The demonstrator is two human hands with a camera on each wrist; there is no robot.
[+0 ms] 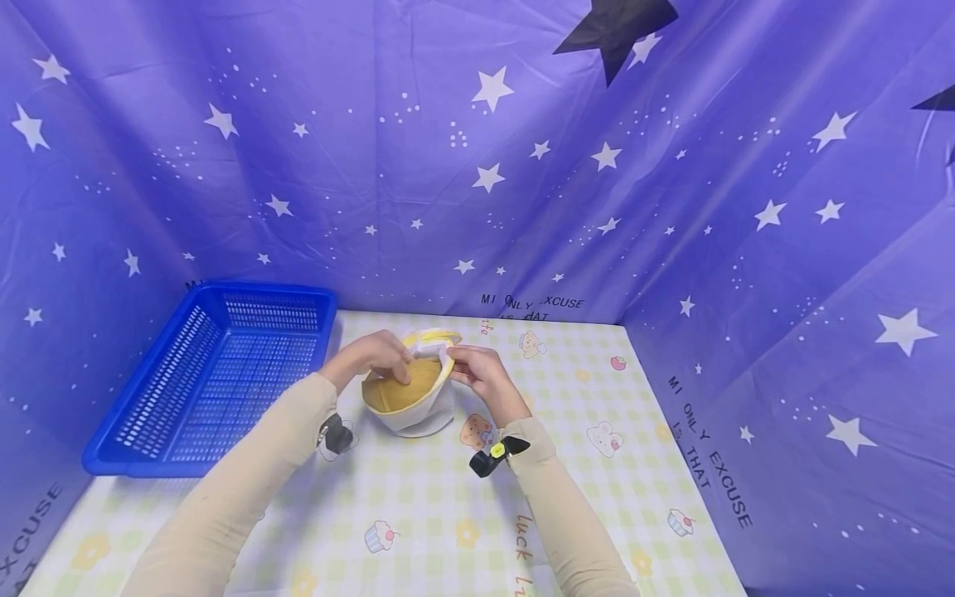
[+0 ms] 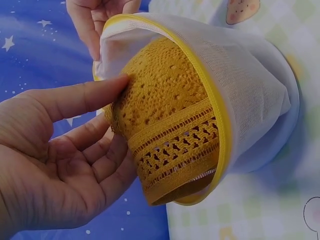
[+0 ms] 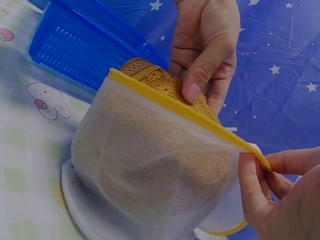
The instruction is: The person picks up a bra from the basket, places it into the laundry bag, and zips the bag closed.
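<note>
A white mesh laundry bag (image 1: 424,417) with yellow edging stands on the table, its mouth gaping towards the left. A mustard-yellow lace bra (image 2: 165,95) is partly inside it, one rounded cup and an openwork band showing at the opening. My left hand (image 1: 382,355) pinches the bra, thumb on the lace and fingers behind it. At the far side of the mouth, my right hand (image 3: 280,185) pinches the yellow edge between thumb and fingers. Through the mesh in the right wrist view, the rest of the bra shows faintly.
A blue plastic basket (image 1: 100,452) stands at the left of the table, close to my left forearm. The table has a checked cloth (image 1: 574,506) with cartoon prints. Purple star-patterned curtains (image 1: 418,149) hang behind and at both sides.
</note>
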